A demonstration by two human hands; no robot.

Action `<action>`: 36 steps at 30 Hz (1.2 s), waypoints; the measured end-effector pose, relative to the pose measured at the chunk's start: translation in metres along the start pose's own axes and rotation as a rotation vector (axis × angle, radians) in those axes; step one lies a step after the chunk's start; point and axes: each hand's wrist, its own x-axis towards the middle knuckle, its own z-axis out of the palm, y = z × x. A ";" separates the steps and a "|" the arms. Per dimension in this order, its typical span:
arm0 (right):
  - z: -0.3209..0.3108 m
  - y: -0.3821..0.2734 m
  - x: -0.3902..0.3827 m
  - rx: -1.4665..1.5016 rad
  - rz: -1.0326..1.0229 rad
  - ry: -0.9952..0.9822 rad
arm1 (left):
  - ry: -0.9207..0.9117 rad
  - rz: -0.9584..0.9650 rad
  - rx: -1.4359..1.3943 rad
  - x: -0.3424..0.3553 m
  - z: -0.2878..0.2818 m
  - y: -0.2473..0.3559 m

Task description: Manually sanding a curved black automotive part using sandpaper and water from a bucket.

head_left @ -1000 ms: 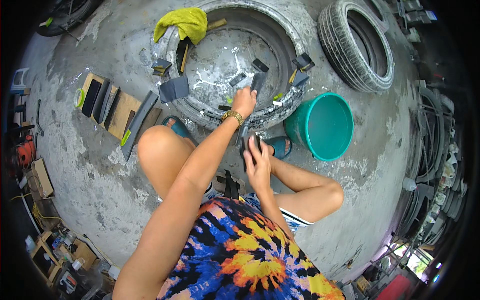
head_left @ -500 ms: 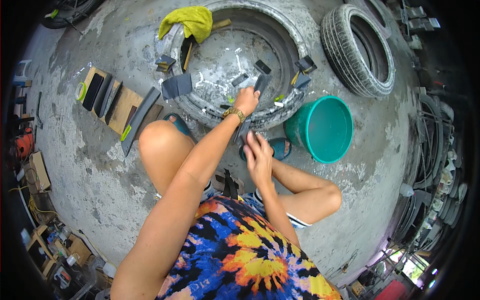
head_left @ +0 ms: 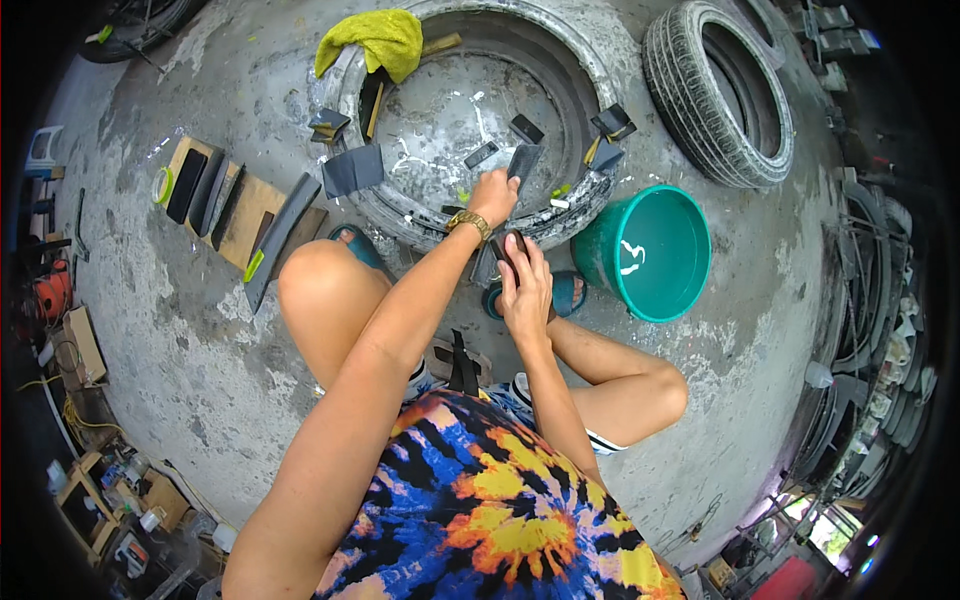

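My left hand (head_left: pixel 493 198) is closed round a long dark grey strip (head_left: pixel 524 160), which slants over the near rim of a tyre (head_left: pixel 575 45) lying flat. A wristwatch sits on that wrist. Nearer to me, my right hand (head_left: pixel 527 290) presses a small dark block (head_left: pixel 514 246) against the lower part of the strip. My fingers partly cover the block, so its exact kind is unclear. Sheets of dark sandpaper (head_left: pixel 353 171) drape over the tyre's left side, and small dark blocks (head_left: pixel 526 128) lie inside the ring.
A green bucket of water (head_left: pixel 665 255) stands right of the tyre. Behind it leans another tyre (head_left: pixel 680 100). A yellow-green cloth (head_left: pixel 375 45) hangs on the far rim. At left, several dark curved strips (head_left: pixel 205 190) rest on a wooden board (head_left: pixel 250 205).
My right hand has moved up along the strip, away from me, with the dark block now showing. My left hand keeps its hold in nearly the same place.
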 end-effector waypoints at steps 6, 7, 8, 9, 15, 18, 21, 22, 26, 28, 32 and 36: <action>-0.013 -0.003 -0.019 -0.001 -0.077 -0.091 | 0.078 -0.017 0.057 0.003 0.004 -0.009; -0.012 -0.003 -0.004 0.023 0.021 -0.066 | 0.010 -0.018 0.009 -0.001 0.001 0.002; -0.007 0.001 0.006 0.008 0.070 -0.069 | 0.002 -0.027 -0.003 -0.001 0.000 0.007; -0.008 -0.005 0.002 0.005 0.045 -0.064 | 0.032 -0.024 -0.009 -0.003 -0.001 0.002; -0.008 -0.007 -0.020 0.056 -0.038 -0.044 | 0.022 -0.039 0.020 0.001 0.000 -0.001; -0.006 -0.012 -0.005 -0.009 0.045 -0.044 | 0.003 -0.038 0.020 -0.001 -0.003 0.002; -0.014 -0.020 -0.045 0.060 -0.069 -0.049 | 0.024 -0.035 0.044 -0.003 -0.001 -0.002; -0.012 -0.016 -0.039 0.059 -0.072 -0.050 | 0.027 -0.035 0.042 0.000 0.000 -0.002; -0.007 -0.012 -0.011 -0.037 0.028 -0.021 | -0.015 -0.011 -0.021 -0.001 0.001 0.003; -0.010 -0.019 -0.027 -0.085 0.003 -0.041 | 0.065 -0.022 -0.008 -0.001 0.000 -0.005; -0.007 -0.016 -0.030 -0.095 -0.019 -0.005 | 0.062 -0.028 0.002 -0.002 0.002 -0.002; -0.009 -0.028 -0.030 -0.098 0.050 -0.003 | 0.063 -0.059 0.000 -0.003 0.000 -0.002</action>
